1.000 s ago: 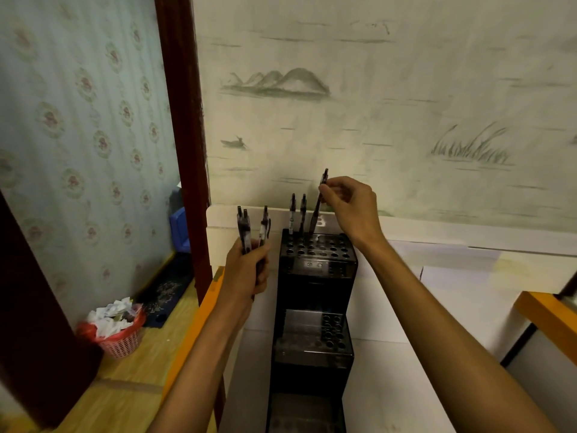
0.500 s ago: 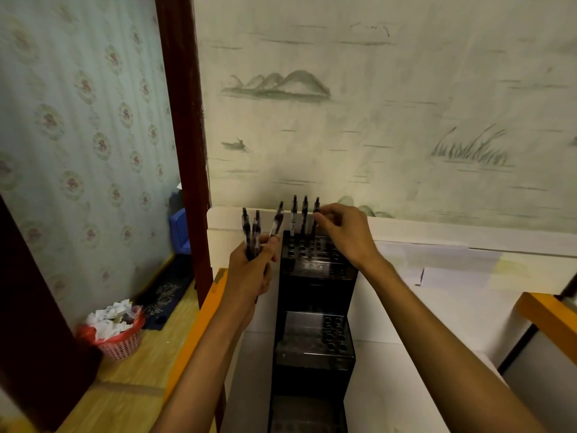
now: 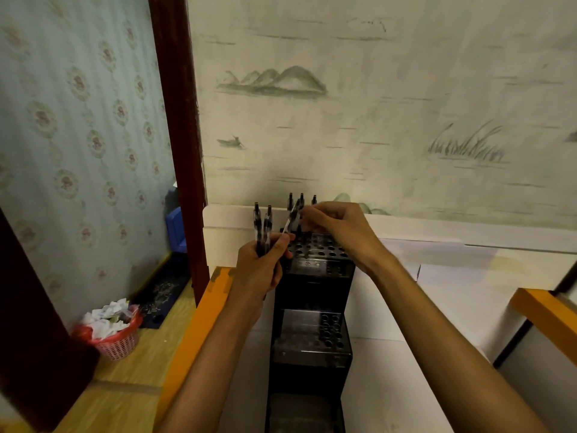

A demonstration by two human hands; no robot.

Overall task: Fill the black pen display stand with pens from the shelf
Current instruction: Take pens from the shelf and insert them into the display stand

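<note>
A person stood over a black pen display stand (image 3: 313, 276), a tall tiered rack against a white ledge. Half a second before, the right hand (image 3: 340, 228) had been seating a pen in the back row of the top tier. That pen was now let go, so three pens (image 3: 301, 201) stood upright in the back row, just behind the right hand's fingertips, where a second earlier there had been two and a third held high above the holes.

The right hand had come across to the left and was pinching a slanted pen (image 3: 292, 218) near its top end, between thumb and fingertips. The lower tip of that pen met the thumb of the left hand (image 3: 265, 260), which had leaned it out from its bundle. The left hand had also drifted right, closer to the stand, and was curled round the bundle of spare pens (image 3: 261, 226), two or three of which rose straight up above its fist.

This looked like a handover, with one more pen on its way to the stand. Directly below and in front of the right hand's pinch, most holes of the top tier were empty, and the lower tier (image 3: 312, 334) held none, so the job seemed barely begun.

Far to the left, a red basket (image 3: 117, 339) of crumpled paper sat on the floor.
</note>
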